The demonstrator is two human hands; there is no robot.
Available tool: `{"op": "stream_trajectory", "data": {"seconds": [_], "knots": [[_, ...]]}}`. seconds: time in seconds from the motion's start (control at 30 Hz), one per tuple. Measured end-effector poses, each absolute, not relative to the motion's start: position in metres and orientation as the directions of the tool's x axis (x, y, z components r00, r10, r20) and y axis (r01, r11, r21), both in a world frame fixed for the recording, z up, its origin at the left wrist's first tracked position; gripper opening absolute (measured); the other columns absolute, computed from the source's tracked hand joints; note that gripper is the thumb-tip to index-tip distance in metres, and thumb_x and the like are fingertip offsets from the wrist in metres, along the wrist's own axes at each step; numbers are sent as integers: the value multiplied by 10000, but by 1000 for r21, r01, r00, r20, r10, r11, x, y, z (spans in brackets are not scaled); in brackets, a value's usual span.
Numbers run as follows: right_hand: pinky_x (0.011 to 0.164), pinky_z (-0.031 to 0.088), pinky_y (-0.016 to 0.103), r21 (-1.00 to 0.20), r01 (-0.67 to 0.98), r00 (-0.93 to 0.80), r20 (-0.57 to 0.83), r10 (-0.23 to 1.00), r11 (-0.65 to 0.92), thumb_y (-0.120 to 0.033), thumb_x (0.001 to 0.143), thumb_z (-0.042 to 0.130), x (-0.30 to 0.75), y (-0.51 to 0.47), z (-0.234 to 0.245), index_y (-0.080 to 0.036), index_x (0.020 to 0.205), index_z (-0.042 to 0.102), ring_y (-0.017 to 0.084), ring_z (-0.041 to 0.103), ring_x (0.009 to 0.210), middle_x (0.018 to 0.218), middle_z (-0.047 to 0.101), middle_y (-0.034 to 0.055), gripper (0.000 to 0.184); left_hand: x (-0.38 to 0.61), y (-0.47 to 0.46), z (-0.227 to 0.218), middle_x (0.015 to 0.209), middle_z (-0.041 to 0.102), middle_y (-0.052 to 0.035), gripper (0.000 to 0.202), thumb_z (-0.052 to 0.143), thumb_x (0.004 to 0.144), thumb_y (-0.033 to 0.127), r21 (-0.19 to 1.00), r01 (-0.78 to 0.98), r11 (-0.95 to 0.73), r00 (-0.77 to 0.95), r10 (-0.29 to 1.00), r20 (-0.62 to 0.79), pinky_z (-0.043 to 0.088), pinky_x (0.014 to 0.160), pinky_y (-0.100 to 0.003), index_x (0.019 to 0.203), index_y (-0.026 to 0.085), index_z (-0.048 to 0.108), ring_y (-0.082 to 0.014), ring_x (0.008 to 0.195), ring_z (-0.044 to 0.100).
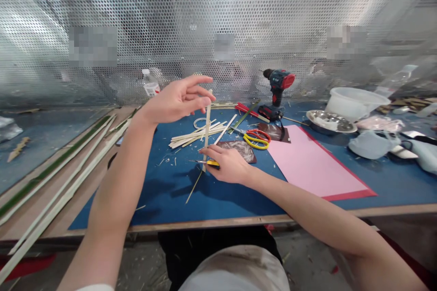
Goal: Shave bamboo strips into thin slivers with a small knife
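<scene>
My left hand (182, 99) pinches the upper end of a pale bamboo strip (207, 125) between thumb and fingers. The strip stands roughly upright above the blue mat (164, 211). Lower down, my right hand (228, 163) is closed around a craft knife (213, 162) with a yellow and black handle. Its blade points left, close to the strip's lower part, and the right fingers touch the strip there; whether the blade cuts into it I cannot tell. A thin green sliver (194, 186) lies below. Behind the hands rests a pile of bamboo strips (186, 138).
Scissors (260, 141) with red and yellow handles lie near sandpaper (239, 149) and pink paper (307, 159). A cordless drill (278, 84) stands behind them. Right are a metal bowl (329, 122) and plastic tub (355, 102); long bamboo lengths (75, 177) lie left. A perforated metal screen (184, 17) borders the back.
</scene>
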State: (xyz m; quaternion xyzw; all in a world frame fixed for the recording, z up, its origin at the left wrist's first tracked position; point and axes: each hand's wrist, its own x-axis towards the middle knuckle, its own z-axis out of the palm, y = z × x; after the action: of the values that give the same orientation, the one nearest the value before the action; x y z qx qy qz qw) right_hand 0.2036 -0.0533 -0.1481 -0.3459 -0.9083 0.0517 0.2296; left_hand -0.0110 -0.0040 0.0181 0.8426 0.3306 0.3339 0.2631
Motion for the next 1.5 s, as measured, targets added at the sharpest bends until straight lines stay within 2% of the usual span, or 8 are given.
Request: {"op": "stream_trajectory", "data": {"seconds": [0.1, 0.23, 0.43, 0.53, 0.67, 0.77, 1.07, 1.5], "knots": [[819, 521, 252, -233, 588, -666, 403, 627, 774, -310, 1013, 549, 203, -51, -149, -233, 1379, 621, 177, 722, 1074, 1334, 708, 68, 380, -2, -3, 11, 1163, 757, -109, 553, 742, 909, 451, 605, 461, -649, 473, 757, 451, 591, 697, -276, 1392, 205, 629, -177, 843, 743], [796, 509, 249, -210, 562, -682, 428, 592, 800, -296, 1007, 558, 202, -47, -152, -234, 1346, 639, 173, 720, 1038, 1302, 719, 70, 354, -1, 8, 0, 1186, 731, -102, 563, 787, 868, 442, 623, 496, -605, 379, 796, 472, 547, 549, -234, 1362, 221, 634, -157, 778, 724], [749, 500, 233, -197, 547, -705, 416, 575, 813, -296, 1049, 490, 207, -48, -152, -293, 1442, 582, 155, 708, 1070, 1394, 671, 46, 404, 3, 16, -7, 782, 714, -45, 326, 800, 861, 405, 710, 383, -591, 377, 801, 465, 569, 532, -256, 1068, 173, 704, -142, 621, 672], [711, 484, 232, -211, 583, -667, 428, 610, 785, -372, 1049, 524, 213, -50, -151, -291, 1497, 531, 166, 709, 1043, 1345, 683, 70, 455, -1, 20, -7, 784, 717, -38, 299, 818, 843, 398, 715, 371, -592, 377, 800, 467, 580, 559, -263, 999, 177, 689, -132, 605, 670], [716, 468, 253, -358, 672, -479, 458, 749, 648, -563, 1015, 595, 219, -45, -147, -213, 1318, 610, 173, 720, 881, 1089, 751, 57, 464, -9, 27, -7, 858, 758, -53, 289, 782, 881, 406, 713, 385, -586, 418, 800, 431, 553, 549, -245, 975, 182, 625, -108, 575, 660], [712, 455, 247, -418, 679, -440, 425, 791, 603, -557, 1048, 543, 223, -39, -144, -206, 1285, 607, 159, 719, 826, 1028, 765, 37, 428, -12, 31, -10, 889, 781, -66, 297, 723, 933, 421, 719, 388, -577, 453, 798, 397, 523, 520, -239, 1000, 194, 544, -98, 533, 646], [685, 381, 276, -129, 728, -556, 464, 690, 673, -473, 1140, 287, 226, -41, -143, -240, 1323, 654, 145, 683, 801, 1085, 747, 55, 472, -11, 34, -14, 829, 741, -49, 255, 658, 974, 409, 721, 343, -602, 499, 767, 403, 507, 502, -246, 1088, 196, 578, -96, 511, 614], [658, 311, 294, -72, 737, -578, 449, 682, 672, -445, 1130, 320, 224, -44, -138, -193, 1125, 705, 148, 678, 785, 926, 775, 48, 460, -9, 22, -6, 838, 735, -60, 230, 633, 995, 415, 715, 317, -623, 575, 726, 378, 523, 517, -251, 1010, 186, 615, -105, 539, 620]]}}
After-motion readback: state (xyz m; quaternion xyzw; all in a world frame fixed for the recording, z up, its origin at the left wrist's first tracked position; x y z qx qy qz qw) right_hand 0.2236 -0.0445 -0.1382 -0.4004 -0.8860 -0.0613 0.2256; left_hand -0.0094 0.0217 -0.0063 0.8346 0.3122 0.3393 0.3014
